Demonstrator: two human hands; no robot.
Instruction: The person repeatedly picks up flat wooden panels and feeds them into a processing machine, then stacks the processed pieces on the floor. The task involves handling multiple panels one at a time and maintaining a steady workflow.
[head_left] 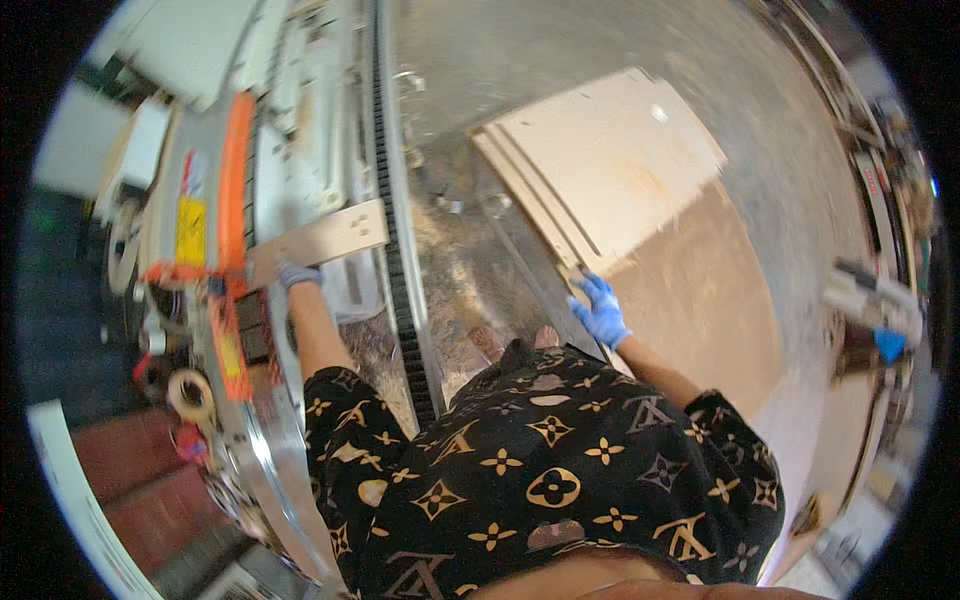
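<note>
My left hand, in a greyish-blue glove, is at the near edge of a short pale wooden board on the machine to the left. Its fingers are blurred but appear closed on that edge. Several small dark marks show near the board's right end. To the right, my right hand, in a blue glove, has its fingers apart. Its fingertips reach the near corner of a stack of pale wooden panels, where narrow strips lie along the left edge.
The machine has an orange guard, a yellow label and a long black track. Below the pale panels lies a brown sheet. My bare feet stand between machine and stack. Tools and boards line the far right.
</note>
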